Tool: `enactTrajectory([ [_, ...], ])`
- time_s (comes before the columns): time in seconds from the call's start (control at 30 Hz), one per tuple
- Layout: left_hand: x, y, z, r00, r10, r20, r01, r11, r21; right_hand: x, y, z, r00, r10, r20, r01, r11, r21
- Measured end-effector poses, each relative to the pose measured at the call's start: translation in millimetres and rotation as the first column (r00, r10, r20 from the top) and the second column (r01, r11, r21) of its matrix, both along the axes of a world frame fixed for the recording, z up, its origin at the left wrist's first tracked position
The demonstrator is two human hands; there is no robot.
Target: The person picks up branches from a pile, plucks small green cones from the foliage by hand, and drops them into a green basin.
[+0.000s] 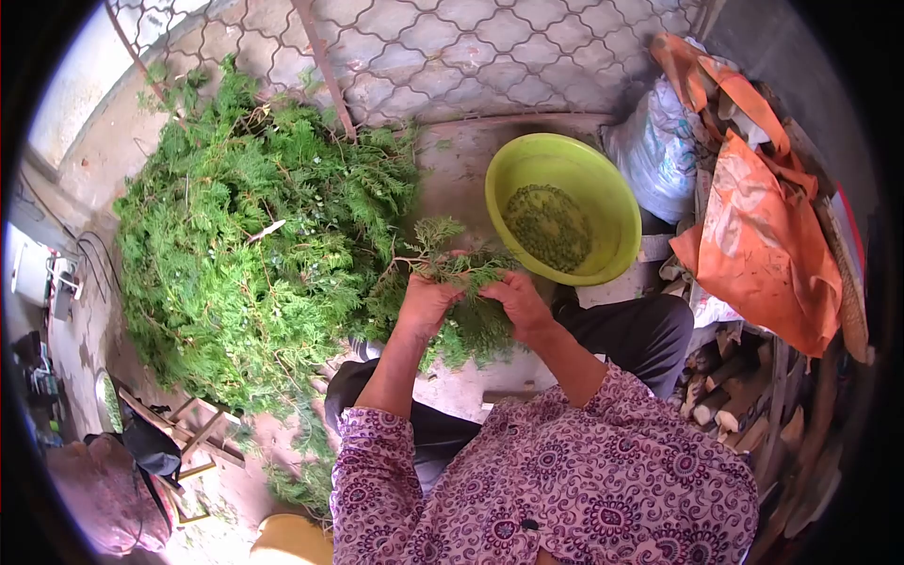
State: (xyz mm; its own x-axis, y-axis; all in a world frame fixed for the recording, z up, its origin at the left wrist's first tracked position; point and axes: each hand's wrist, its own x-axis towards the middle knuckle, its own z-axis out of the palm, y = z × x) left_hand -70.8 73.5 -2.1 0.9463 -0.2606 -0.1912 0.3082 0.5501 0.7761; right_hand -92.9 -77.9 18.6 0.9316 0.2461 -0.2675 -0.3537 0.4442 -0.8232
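My left hand (431,303) is closed round the stem of a leafy evergreen sprig (450,268), held up in front of my knees. At the sprig's right side, my right hand (520,303) has its thumb and fingers pinched together on the foliage; whatever lies between the fingertips is too small to make out. Beyond my right hand stands a yellow-green plastic basin (612,202), tilted in view. Small round green cones or berries (556,231) cover part of its bottom. A large heap of cut evergreen branches (254,226) lies left of my hands, reaching close to the left wrist.
A metal lattice gate (490,61) runs along the back. To the right are a white sack (659,146), an orange sheet or bag (763,245) and stacked firewood (739,391). A wooden frame (193,428) and a yellow container (292,541) lie at lower left.
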Motion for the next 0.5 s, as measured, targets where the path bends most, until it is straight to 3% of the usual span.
enactTrajectory([
  [0.07, -4.7, 0.6, -0.3, 0.998, -0.065, -0.004, 0.064, 0.996, -0.055, -3.6, -9.2, -0.4, 0.999, 0.002, -0.054, 0.001, 0.998, 0.057],
  [0.13, -7.3, -0.7, -4.2, 0.999, -0.004, -0.032, 0.002, 0.999, -0.04, -6.6, -24.9, -9.5, 0.971, 0.231, -0.061, -0.192, 0.908, 0.372],
  [0.2, -13.1, 1.5, -9.2, 0.994, 0.105, -0.003, -0.105, 0.994, -0.042, -9.0, -32.4, 4.6, 0.98, 0.196, -0.037, -0.171, 0.919, 0.356],
  [0.27, -20.9, 21.8, 4.1, 0.972, 0.191, 0.14, -0.211, 0.966, 0.151, -6.5, -47.0, 15.5, 0.995, 0.093, 0.036, -0.1, 0.947, 0.305],
  [0.33, -30.2, 64.8, 12.6, 0.952, 0.264, 0.154, -0.299, 0.909, 0.291, 0.5, -68.5, 30.0, 0.997, -0.037, 0.063, 0.019, 0.964, 0.264],
  [0.4, -47.4, 96.9, 41.0, 0.841, 0.457, 0.29, -0.528, 0.812, 0.25, 11.0, -95.1, 43.5, 0.974, -0.154, 0.164, 0.121, 0.973, 0.196],
  [0.47, -80.1, 153.2, 60.2, 0.759, 0.519, 0.392, -0.649, 0.642, 0.408, 30.1, -122.2, 43.5, 0.922, -0.322, 0.217, 0.293, 0.943, 0.156],
  [0.5, -98.6, 178.5, 59.8, 0.643, 0.63, 0.435, -0.765, 0.557, 0.325, 41.0, -134.6, 38.8, 0.872, -0.403, 0.276, 0.395, 0.914, 0.086],
])
